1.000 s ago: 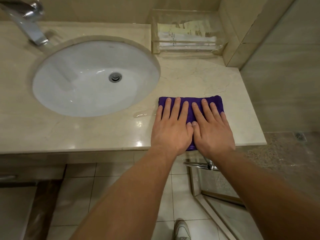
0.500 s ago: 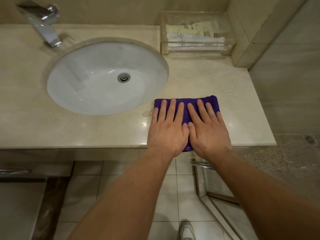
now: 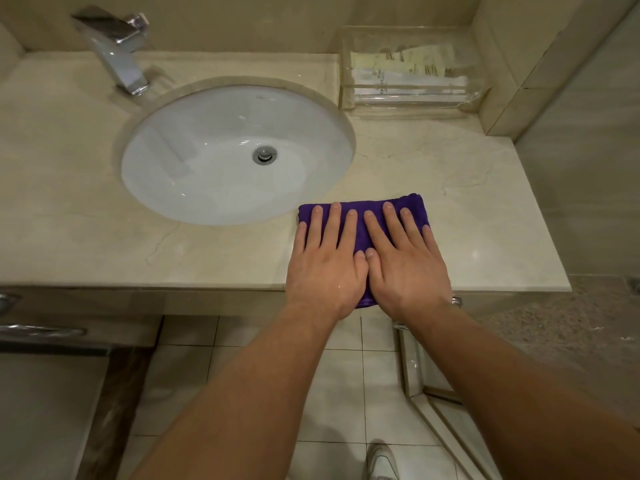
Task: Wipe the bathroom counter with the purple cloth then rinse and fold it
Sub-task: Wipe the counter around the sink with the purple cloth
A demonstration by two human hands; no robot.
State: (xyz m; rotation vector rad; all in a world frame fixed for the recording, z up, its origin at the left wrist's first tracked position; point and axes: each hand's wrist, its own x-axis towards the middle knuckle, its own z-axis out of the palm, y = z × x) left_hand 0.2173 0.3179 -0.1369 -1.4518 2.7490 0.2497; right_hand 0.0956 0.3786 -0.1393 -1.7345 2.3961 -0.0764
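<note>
The folded purple cloth (image 3: 360, 233) lies on the beige marble counter (image 3: 485, 216), just right of the white oval sink (image 3: 207, 174), with its near end reaching the counter's front edge. My left hand (image 3: 325, 261) presses flat on the cloth's left half, fingers straight and spread. My right hand (image 3: 405, 261) presses flat on the right half, thumb beside the left thumb. Both hands cover most of the cloth.
A chrome tap (image 3: 116, 46) stands at the back left of the sink. A clear tray (image 3: 412, 71) with paper sachets sits at the back right against the wall. A tiled wall corner (image 3: 512, 81) bounds the counter on the right. My shoe (image 3: 381, 462) is on the tiled floor.
Both hands stay flat on the cloth. The view has shifted a little to the left, so sink and cloth sit further right in the frame; the cloth itself looks unmoved.
</note>
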